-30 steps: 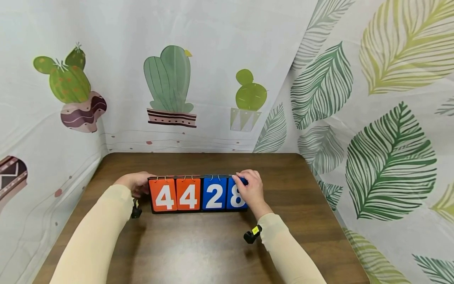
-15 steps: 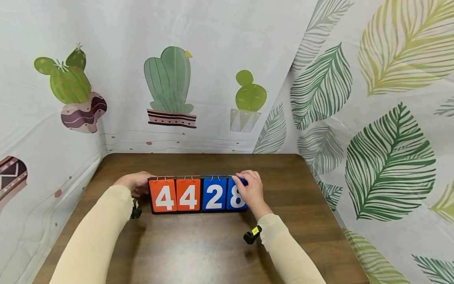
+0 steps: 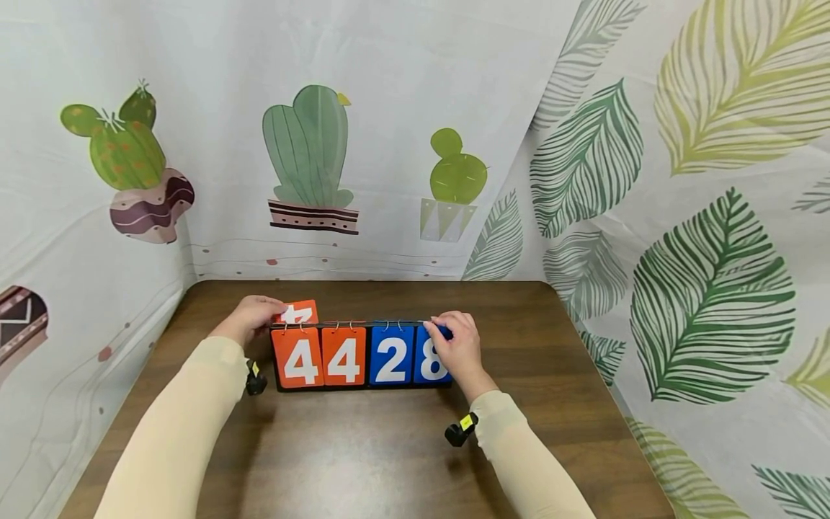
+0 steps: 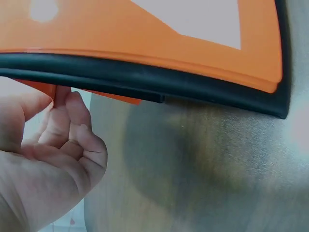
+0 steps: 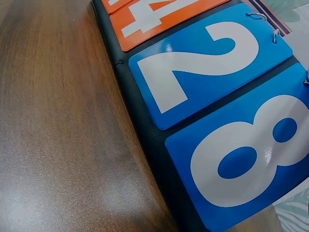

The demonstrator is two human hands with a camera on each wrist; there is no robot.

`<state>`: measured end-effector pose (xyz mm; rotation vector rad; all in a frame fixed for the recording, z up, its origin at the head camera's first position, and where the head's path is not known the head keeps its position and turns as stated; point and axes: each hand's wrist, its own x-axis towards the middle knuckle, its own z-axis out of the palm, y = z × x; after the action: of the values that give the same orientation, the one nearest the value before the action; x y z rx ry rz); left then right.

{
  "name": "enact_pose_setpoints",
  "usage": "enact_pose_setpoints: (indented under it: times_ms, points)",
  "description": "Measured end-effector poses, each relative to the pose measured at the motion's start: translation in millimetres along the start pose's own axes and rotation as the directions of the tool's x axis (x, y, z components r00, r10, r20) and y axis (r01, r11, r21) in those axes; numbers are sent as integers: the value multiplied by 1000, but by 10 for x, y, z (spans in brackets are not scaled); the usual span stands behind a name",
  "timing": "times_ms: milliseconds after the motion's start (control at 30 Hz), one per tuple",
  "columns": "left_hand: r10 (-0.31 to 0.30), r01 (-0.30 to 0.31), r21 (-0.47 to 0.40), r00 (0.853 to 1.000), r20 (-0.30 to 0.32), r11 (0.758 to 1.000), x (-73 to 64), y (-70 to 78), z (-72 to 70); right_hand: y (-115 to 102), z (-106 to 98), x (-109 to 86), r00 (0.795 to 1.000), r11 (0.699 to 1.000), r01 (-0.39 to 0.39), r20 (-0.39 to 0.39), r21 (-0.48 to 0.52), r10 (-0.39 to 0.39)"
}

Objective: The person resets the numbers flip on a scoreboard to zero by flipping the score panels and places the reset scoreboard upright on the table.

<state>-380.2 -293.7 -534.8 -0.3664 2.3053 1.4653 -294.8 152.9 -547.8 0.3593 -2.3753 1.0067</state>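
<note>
A flip scoreboard [image 3: 367,360] stands on the wooden table, showing orange 4 and 4, then blue 2 and 8. My left hand [image 3: 251,318] is at its upper left corner, pinching an orange number card [image 3: 301,311] that sticks up behind the top edge with an upside-down 4. In the left wrist view, thumb and fingers of that hand [image 4: 58,154] close on orange card edges behind the black frame [image 4: 193,92]. With my right hand [image 3: 462,347] I grip the upper right corner, partly covering the blue 8 card [image 5: 236,159]. That hand's fingers are nearly out of the right wrist view.
The brown table [image 3: 344,454] extends in front of the scoreboard and to both sides. Behind it hangs a white cloth [image 3: 389,58] printed with cacti, and a leaf-patterned cloth [image 3: 713,202] hangs at the right. A small black wrist camera [image 3: 461,429] sits at each cuff.
My left hand has risen from behind the scoreboard's left side, and the orange card now shows above the top edge. The front numbers and my right hand have stayed the same.
</note>
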Motion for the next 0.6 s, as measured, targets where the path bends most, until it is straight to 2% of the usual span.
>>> enact_pose_setpoints:
  times_ms: [233, 333, 467, 600]
  points:
    - [18, -18, -19, 1000, -16, 1000, -65, 69, -4, -4, -3, -1, 1000, 1000, 4, -2, 1, -4]
    - [24, -24, 3, 1000, -12, 1000, -71, 80, -7, -2, -4, 5, 1000, 1000, 12, -7, 6, -12]
    - [93, -89, 124, 996, -20, 988, 5, 32, -5, 0, -5, 10, 1000, 1000, 13, -3, 18, -13]
    - [177, -162, 282, 984, -27, 945, 49, -14, 28, 3, -5, 5, 1000, 1000, 7, 7, 7, -7]
